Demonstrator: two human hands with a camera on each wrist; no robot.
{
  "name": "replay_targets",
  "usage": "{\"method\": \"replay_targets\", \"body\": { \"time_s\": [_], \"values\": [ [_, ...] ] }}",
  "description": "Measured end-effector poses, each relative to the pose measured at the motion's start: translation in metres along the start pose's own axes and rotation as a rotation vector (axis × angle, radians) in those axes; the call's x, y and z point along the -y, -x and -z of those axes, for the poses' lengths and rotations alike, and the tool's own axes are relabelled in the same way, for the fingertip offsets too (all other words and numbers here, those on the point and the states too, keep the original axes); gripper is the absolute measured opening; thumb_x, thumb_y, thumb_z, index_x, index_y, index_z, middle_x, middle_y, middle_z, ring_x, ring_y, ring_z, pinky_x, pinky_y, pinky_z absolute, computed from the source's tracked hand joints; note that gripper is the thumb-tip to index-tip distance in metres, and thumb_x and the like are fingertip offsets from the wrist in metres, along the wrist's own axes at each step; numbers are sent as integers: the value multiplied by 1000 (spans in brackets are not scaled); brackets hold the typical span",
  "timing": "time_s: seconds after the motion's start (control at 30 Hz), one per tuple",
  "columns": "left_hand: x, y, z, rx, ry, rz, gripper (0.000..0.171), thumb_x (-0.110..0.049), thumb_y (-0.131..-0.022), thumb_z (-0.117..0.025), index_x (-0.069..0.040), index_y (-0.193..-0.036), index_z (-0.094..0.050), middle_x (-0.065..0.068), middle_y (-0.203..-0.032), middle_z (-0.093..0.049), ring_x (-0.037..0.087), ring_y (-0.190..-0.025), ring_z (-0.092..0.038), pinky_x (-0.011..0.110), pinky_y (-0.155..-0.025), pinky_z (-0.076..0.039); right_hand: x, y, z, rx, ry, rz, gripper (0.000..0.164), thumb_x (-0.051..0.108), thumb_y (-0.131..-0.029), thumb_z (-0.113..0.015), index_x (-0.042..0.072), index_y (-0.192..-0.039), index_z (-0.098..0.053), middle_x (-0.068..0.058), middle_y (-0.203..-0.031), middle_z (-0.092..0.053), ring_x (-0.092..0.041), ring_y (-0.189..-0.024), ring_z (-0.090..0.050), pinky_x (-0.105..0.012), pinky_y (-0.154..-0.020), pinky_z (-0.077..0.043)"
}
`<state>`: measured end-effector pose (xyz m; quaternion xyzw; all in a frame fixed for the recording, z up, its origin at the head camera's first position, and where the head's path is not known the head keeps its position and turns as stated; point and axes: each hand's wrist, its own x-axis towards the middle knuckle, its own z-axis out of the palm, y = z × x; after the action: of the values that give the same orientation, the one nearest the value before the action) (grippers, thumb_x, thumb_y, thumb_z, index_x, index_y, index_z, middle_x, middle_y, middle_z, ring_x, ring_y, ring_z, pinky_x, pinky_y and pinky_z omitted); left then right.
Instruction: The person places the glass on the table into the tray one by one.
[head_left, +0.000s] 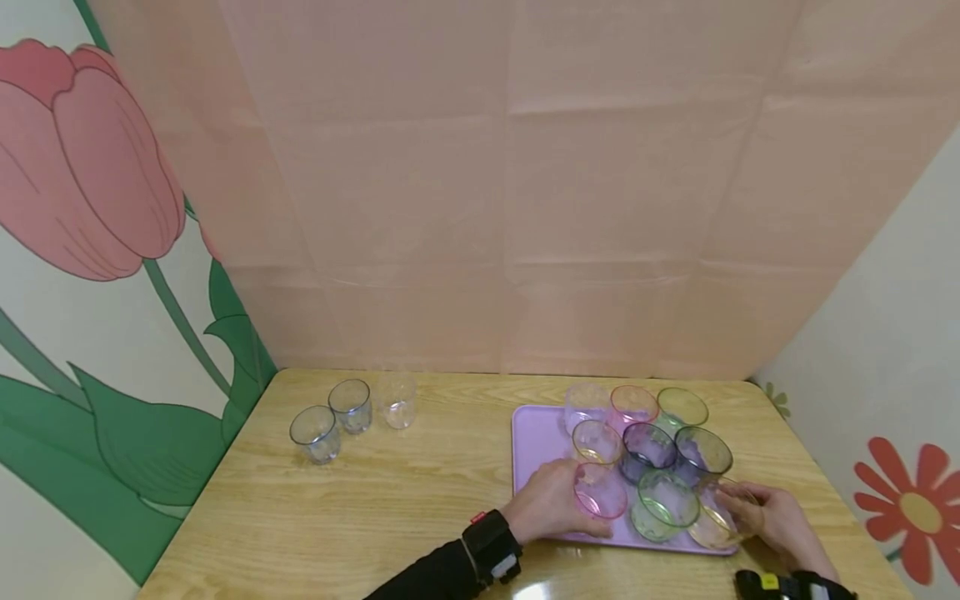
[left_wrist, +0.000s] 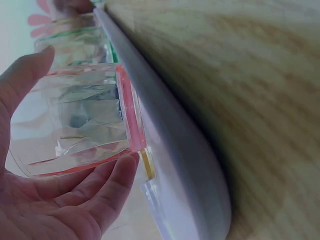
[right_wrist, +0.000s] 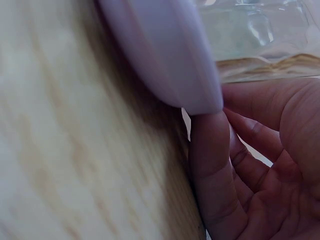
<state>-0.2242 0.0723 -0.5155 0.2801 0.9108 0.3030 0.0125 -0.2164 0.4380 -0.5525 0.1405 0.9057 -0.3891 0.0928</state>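
My left hand [head_left: 557,503] curves round a pink-tinted glass [head_left: 601,492] at the front left of a lilac tray [head_left: 537,433]. The left wrist view shows my thumb on one side of this pink glass and fingers on the other, its base at the tray. At the tray's front right corner, my right hand [head_left: 776,521] holds the side of an amber-tinted glass [head_left: 711,527]. In the right wrist view one finger [right_wrist: 211,165] touches the tray's outer edge. A green glass [head_left: 663,510] stands between the two held glasses.
Behind these stand more tumblers on the tray, including a dark purple glass [head_left: 648,454], a grey glass [head_left: 702,456], and a green-rimmed glass [head_left: 682,408]. Two blue-grey glasses, one a tumbler [head_left: 315,437], and a clear glass [head_left: 398,404] stand left on the wooden table [head_left: 420,492].
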Motion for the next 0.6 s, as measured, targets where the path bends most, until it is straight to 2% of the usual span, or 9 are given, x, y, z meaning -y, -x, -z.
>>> {"method": "replay_targets", "body": {
  "time_s": [0.17,0.4,0.5,0.6],
  "values": [
    [2,0,-3,-5,1,-17,65,-56,-59,-88,-17,-106,-66,-13,-88,-66,-4,-77,-54,10,-65,-41,1,0,0,1,7,10,62,54,-85,-70,-3,-112,-70,-13,-107,-69,-16,-86,-54,-24,-66,-43],
    [3,-2,-5,44,66,-107,64,-50,-63,-88,-32,-119,-65,-16,-91,-69,-7,-78,-56,7,-64,-40,0,-1,-1,1,-39,-26,66,54,-81,-74,-3,-114,-69,-11,-105,-70,-15,-85,-54,-23,-65,-44],
    [3,-3,-6,57,80,-125,64,-49,-63,-89,-32,-119,-65,-17,-92,-69,-7,-79,-58,7,-65,-40,0,-2,-1,2,-49,-47,68,56,-79,-75,-3,-114,-69,-11,-106,-69,-17,-87,-53,-23,-65,-44],
    [1,-4,-6,63,78,-106,63,-49,-62,-89,-30,-117,-66,-17,-92,-69,-7,-80,-58,8,-65,-40,-1,-3,-1,5,-48,-53,68,57,-79,-74,-2,-113,-70,-10,-105,-69,-17,-86,-53,-24,-65,-44]
  ]
}}
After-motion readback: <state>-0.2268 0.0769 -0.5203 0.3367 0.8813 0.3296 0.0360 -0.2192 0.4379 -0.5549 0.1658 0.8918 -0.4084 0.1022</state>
